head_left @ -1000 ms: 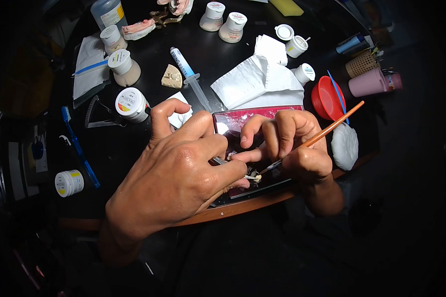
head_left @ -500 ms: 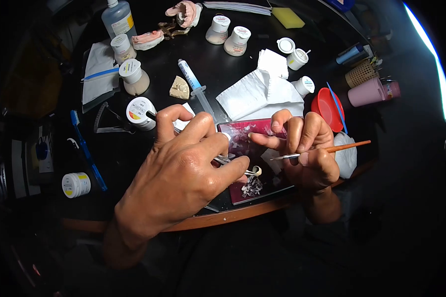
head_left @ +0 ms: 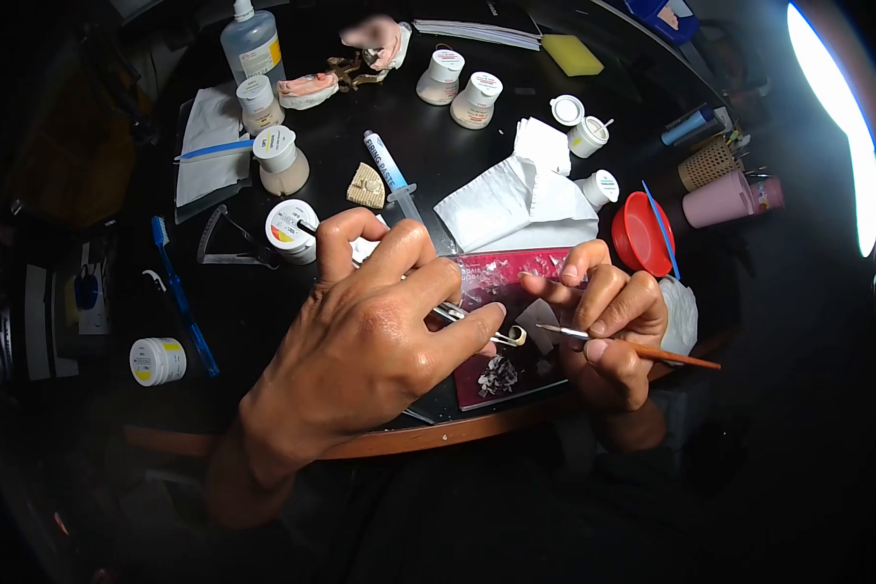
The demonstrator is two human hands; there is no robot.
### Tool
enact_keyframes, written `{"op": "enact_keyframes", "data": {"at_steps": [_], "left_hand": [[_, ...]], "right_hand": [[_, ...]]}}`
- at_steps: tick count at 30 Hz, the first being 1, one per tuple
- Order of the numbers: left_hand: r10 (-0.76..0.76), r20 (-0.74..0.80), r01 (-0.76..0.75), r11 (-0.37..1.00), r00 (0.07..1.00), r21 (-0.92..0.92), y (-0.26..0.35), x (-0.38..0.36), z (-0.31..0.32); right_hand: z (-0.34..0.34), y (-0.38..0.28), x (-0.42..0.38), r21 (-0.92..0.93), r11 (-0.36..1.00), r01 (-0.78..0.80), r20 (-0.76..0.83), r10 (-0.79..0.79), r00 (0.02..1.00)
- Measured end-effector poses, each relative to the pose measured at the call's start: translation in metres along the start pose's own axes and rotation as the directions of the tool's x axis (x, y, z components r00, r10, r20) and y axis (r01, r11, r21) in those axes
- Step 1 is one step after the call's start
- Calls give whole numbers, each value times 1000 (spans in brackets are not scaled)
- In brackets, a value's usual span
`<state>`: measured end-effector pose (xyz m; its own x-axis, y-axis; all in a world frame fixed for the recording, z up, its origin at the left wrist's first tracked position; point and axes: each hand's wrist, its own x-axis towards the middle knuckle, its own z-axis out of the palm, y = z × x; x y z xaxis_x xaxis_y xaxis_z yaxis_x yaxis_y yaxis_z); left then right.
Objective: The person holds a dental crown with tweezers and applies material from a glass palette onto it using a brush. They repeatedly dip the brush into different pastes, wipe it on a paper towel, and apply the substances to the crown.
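Observation:
My left hand (head_left: 365,336) is closed round metal tweezers (head_left: 452,312), whose tips grip a small cream-coloured, ring-like piece (head_left: 517,336). Between the fingertips of my right hand (head_left: 613,326) is a thin brush (head_left: 674,356) with a reddish wooden handle, its fine tip pointing left at the small piece, a short gap away. Both hands are above a dark red booklet (head_left: 472,394) that bears white flakes (head_left: 497,376). A dark stick pokes out by my left index finger; what holds it is hidden.
A firing paste syringe (head_left: 384,161), white cloth (head_left: 496,200) and red bowl (head_left: 638,234) lie beyond the hands. Several jars, one a white jar (head_left: 292,232), stand around. A blue toothbrush (head_left: 180,297) lies left, a clear bottle (head_left: 253,49) at the back.
The brush has tilted, its handle end now lower and its tip higher, nearer the small piece. My right fingers have curled in slightly. The whole view has shifted a little.

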<state>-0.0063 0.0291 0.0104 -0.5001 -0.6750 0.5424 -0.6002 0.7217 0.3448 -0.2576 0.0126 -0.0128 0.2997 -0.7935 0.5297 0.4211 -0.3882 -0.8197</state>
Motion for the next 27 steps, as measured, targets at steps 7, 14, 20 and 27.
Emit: {"op": "enact_keyframes", "data": {"at_steps": [7, 14, 20, 27], "left_hand": [[11, -77, -5, 997, 997, 77, 2, 1, 1], [42, -161, -6, 977, 986, 215, 4, 1, 1], [50, -214, 4, 970, 976, 245, 7, 1, 4], [69, -238, -6, 967, 969, 254, 10, 2, 4]], "right_hand": [[-8, 0, -4, -375, 854, 361, 225, -294, 929], [-4, -1, -5, -368, 870, 328, 149, -293, 945], [-4, -3, -3, -380, 865, 328, 180, -278, 943], [-6, -8, -3, -395, 877, 274, 182, -218, 959]]}}
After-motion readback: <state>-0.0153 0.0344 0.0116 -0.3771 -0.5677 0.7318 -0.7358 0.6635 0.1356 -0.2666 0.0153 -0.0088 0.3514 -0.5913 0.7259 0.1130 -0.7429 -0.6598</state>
